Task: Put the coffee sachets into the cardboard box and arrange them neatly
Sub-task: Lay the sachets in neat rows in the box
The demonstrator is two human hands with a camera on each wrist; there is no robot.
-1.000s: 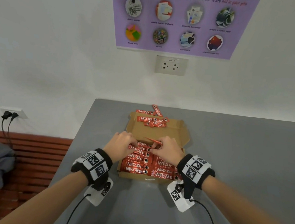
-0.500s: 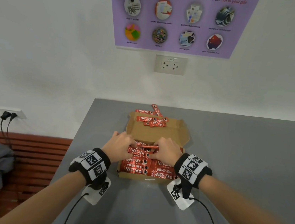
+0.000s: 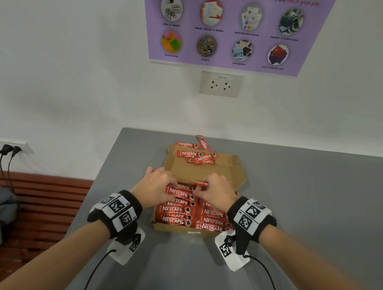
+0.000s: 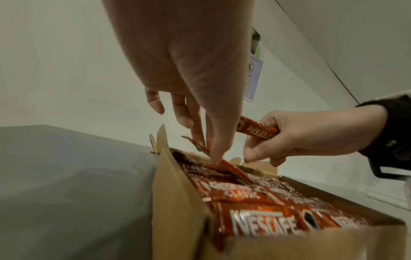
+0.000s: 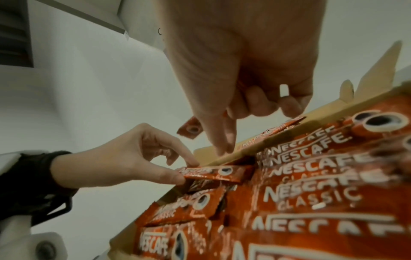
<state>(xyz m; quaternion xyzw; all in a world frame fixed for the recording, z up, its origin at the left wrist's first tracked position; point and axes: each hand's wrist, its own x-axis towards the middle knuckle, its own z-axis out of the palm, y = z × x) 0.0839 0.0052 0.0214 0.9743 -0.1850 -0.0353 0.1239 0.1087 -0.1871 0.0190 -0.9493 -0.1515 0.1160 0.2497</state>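
- Cardboard box (image 3: 176, 229) sits open on the grey table (image 3: 298, 206), near the front edge; lid flap (image 3: 206, 173) lies flat behind it.
- Packed sachets (image 3: 177, 209) fill the box in two side-by-side columns, labels up.
- Right hand (image 3: 218, 192) grips one sachet (image 3: 199, 183) in curled fingers, held level just above the far end of the box.
- Left hand (image 3: 156, 186) pinches the end of another sachet (image 5: 213, 174) between thumb and forefinger, at the far left of the box.
- Loose sachets (image 3: 196, 156) lie on the lid flap; two more (image 3: 194, 144) lie on the table just behind it.
- Wall behind: purple poster (image 3: 234, 27) above a double socket (image 3: 220, 84).
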